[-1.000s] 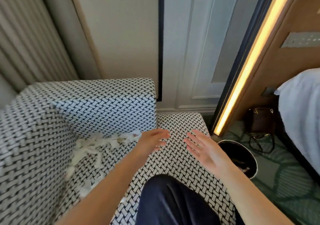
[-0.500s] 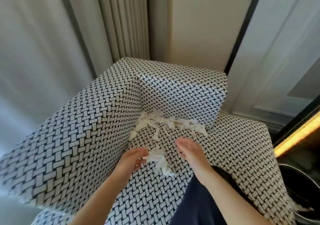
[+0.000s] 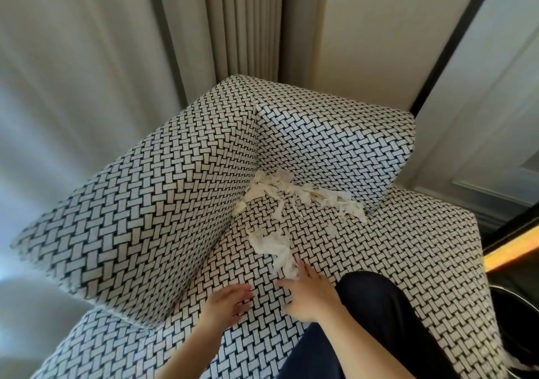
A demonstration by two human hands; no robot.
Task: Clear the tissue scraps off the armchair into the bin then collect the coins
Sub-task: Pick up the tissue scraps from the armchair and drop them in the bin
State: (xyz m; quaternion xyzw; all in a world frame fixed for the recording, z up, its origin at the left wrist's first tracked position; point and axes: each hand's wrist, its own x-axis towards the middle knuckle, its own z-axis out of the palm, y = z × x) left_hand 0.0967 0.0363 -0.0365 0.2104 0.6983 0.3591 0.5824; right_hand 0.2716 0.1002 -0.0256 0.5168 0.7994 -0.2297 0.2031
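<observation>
Tissue scraps (image 3: 294, 195) heaped in the back corner of the armchair (image 3: 145, 203) seat, one clump trailing down to touch the fingers (image 3: 306, 270) of the right hand (image 3: 309, 297). Fingers loosely spread on both hands, pinching nothing; left hand (image 3: 227, 303) apart from the tissue.

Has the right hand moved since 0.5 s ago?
Yes. The right hand drew back from the armchair corner toward the seat's front, ending beside the tissue clump.

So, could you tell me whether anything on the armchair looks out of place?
Yes: torn white tissue scraps litter the armchair seat, heaped in the back corner, with one crumpled strip trailing forward to the right hand. Another shred hangs off the seat's right edge beside the bin.
</observation>
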